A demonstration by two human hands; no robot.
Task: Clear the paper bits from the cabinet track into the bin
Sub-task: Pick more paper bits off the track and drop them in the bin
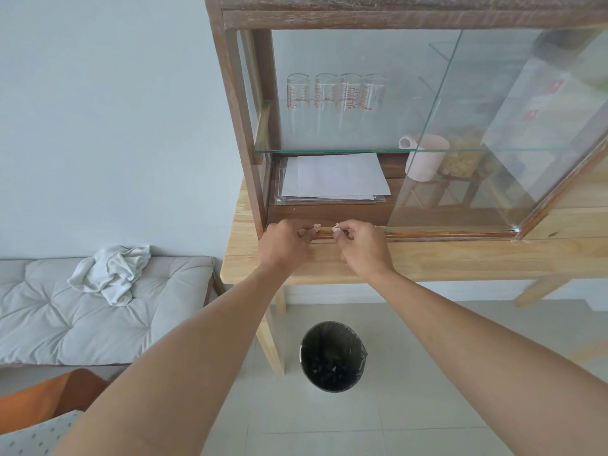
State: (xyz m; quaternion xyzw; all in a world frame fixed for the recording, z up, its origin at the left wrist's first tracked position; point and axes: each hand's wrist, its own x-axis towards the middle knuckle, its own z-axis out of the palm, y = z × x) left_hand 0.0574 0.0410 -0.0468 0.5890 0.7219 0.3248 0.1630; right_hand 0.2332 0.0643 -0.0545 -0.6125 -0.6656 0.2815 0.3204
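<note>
The wooden cabinet's bottom track [427,234] runs along its front edge on the pale table. My left hand [284,243] pinches a small pinkish paper bit [316,227] at the track's left end. My right hand [363,246] pinches another paper bit [336,229] just to the right of it. A black bin [332,357] stands on the tiled floor directly below my hands, with scraps inside.
The glass sliding door [493,133] is pushed to the right. Inside the cabinet are several glasses [335,93], a stack of papers [335,179] and a pink mug [424,158]. A cushioned bench [82,317] with a white cloth [112,271] stands on the left.
</note>
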